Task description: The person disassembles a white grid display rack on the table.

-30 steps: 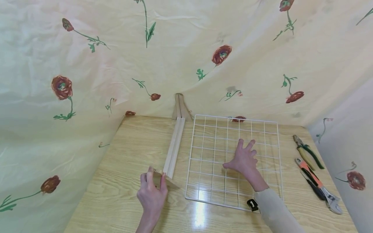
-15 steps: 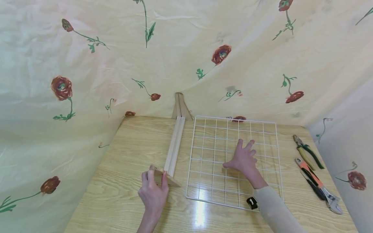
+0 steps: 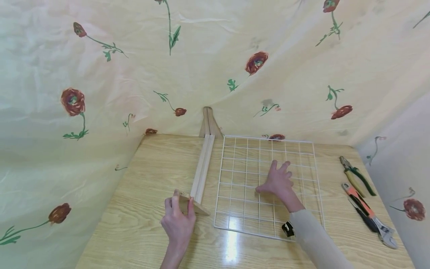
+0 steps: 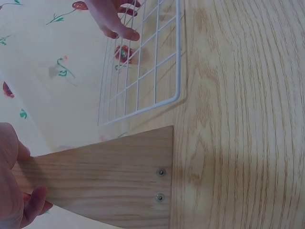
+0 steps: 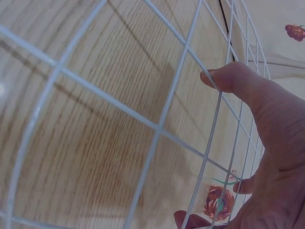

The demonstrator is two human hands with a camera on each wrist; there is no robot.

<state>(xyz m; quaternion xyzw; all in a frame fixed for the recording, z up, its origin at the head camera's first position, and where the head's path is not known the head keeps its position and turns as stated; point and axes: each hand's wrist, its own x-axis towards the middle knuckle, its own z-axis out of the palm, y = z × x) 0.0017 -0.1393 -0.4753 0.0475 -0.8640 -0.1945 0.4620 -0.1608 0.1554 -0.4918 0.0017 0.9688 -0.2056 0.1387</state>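
Note:
My left hand (image 3: 179, 224) pinches the narrow upper end of an upright wooden end panel (image 4: 109, 176), thumb on one side and fingers on the other. Two screw heads show low on the panel, whose wide base stands on the table. A long grooved wooden rail (image 3: 203, 168) runs from it to a matching end panel (image 3: 210, 123) by the wall. To the right, my right hand (image 3: 277, 183) holds a white wire grid (image 3: 246, 172) with spread, bent fingers; the right wrist view shows the thumb tip and fingertips poking through its openings. The grid casts a shadow on the wood beneath.
Pliers (image 3: 357, 176) with green and yellow handles lie at the table's right side. Beside them are an adjustable wrench (image 3: 386, 233) with an orange and black handle and a black-handled screwdriver (image 3: 366, 218). Flower-printed cloth (image 3: 134, 74) hangs behind the wood-grain table (image 3: 127, 224).
The wire grid's right edge has shifted left in view, and the right hand has moved slightly left with it. The left hand keeps its pinch on the end panel.

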